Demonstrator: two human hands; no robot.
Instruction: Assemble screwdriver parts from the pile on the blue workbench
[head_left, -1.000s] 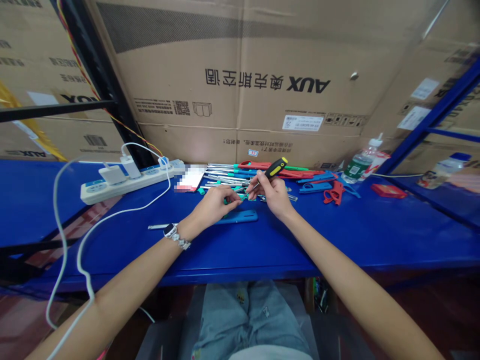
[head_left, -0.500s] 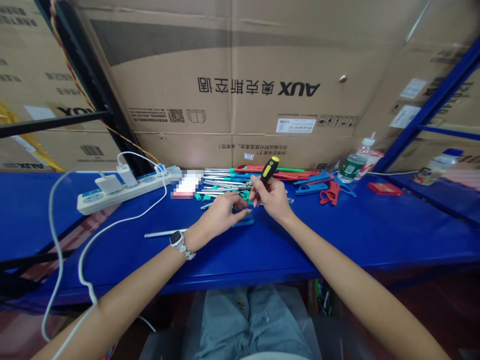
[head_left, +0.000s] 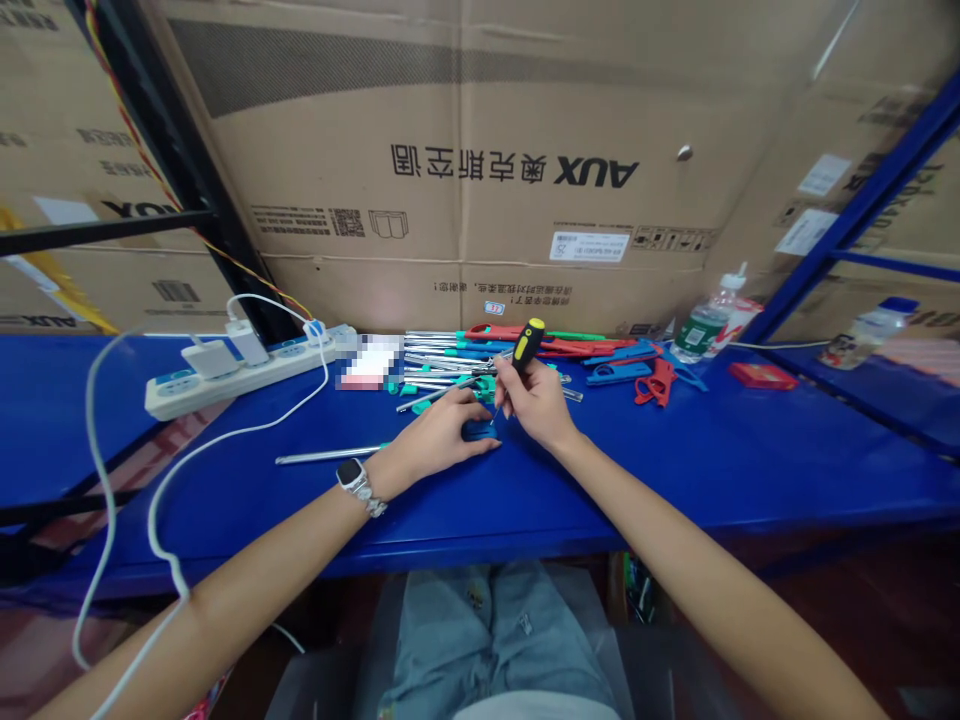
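My right hand (head_left: 538, 405) is closed on a screwdriver (head_left: 529, 344) with a black and yellow handle. The thin shaft slants down and its tip meets a blue plastic part (head_left: 480, 430) on the table. My left hand (head_left: 431, 435), with a watch at the wrist, has its thumb and fingers around that blue part, pressing it against the tabletop. A metal rod (head_left: 322, 455) comes out to the left from behind this hand; where it joins is hidden. Just beyond both hands lies a pile of metal rods (head_left: 435, 362) with green ends.
Red plastic parts (head_left: 657, 383) and blue ones (head_left: 621, 372) lie to the right, near a pump bottle (head_left: 709, 320) and a red box (head_left: 763, 376). A white power strip (head_left: 225, 380) with cables stands left. A large carton (head_left: 450, 200) walls the back.
My right hand has lowered slightly, bringing the screwdriver tip onto the blue part. The thumb and fingers of my left hand have settled around that part. The view has shifted a little.
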